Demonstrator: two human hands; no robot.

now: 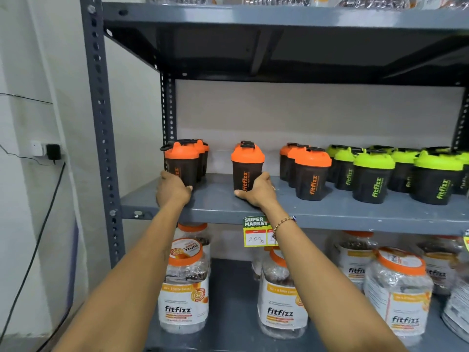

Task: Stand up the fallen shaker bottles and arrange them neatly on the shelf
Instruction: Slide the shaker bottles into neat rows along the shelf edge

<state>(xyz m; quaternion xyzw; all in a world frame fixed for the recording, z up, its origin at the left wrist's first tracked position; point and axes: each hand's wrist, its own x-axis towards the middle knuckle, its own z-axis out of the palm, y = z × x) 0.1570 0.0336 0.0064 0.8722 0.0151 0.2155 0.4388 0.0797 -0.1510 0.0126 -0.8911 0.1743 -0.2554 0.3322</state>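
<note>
Black shaker bottles stand upright on the grey middle shelf (pixel 218 209). My left hand (pixel 172 190) grips the base of the front orange-lidded shaker (pixel 181 163) of a row at the shelf's left end. My right hand (pixel 258 191) holds the base of another orange-lidded shaker (pixel 247 166), which stands alone with one more behind it. To the right stands a row of three orange-lidded shakers (pixel 312 174), then several green-lidded shakers (pixel 371 177). No shaker in view lies on its side.
A perforated grey upright (pixel 101 123) frames the shelf's left side, with a wall socket and cable (pixel 52 152) beyond it. The shelf below holds large Fitfizz jars (pixel 184 288). A price tag (pixel 256 231) hangs from the shelf's front edge. Another shelf (pixel 279 16) is overhead.
</note>
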